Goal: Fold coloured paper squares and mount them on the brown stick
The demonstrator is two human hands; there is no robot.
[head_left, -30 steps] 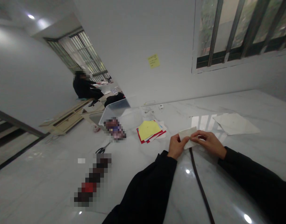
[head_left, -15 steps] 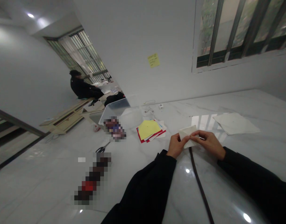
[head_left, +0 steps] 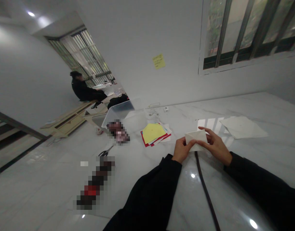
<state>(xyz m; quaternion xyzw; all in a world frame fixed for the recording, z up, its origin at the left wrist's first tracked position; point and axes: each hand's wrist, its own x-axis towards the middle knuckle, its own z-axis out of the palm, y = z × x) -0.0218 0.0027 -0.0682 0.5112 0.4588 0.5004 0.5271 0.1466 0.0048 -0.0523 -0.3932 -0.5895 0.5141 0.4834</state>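
A folded white piece of paper (head_left: 196,138) is held between both hands above the marble surface. My left hand (head_left: 182,150) grips its left side, with the thumb on the near edge. My right hand (head_left: 218,148) has its right side, the thumb near the left thumb and the index finger raised past the top right corner. A dark strap (head_left: 205,186) hangs below the paper toward the bottom edge. Left of the hands lies a stack of yellow, red and white papers (head_left: 153,134); flat white sheets (head_left: 245,127) lie to the right.
Black-handled scissors (head_left: 104,153) lie left, beside a pixelated dark and red item (head_left: 94,184). Behind are another pixelated item (head_left: 118,132), a clear plastic bin (head_left: 118,109) and a small white object (head_left: 166,109). A person in black (head_left: 81,88) sits far left.
The fingers of my right hand have shifted outward from the paper's middle to its right side, with the index finger lifting. More of the paper's face shows.
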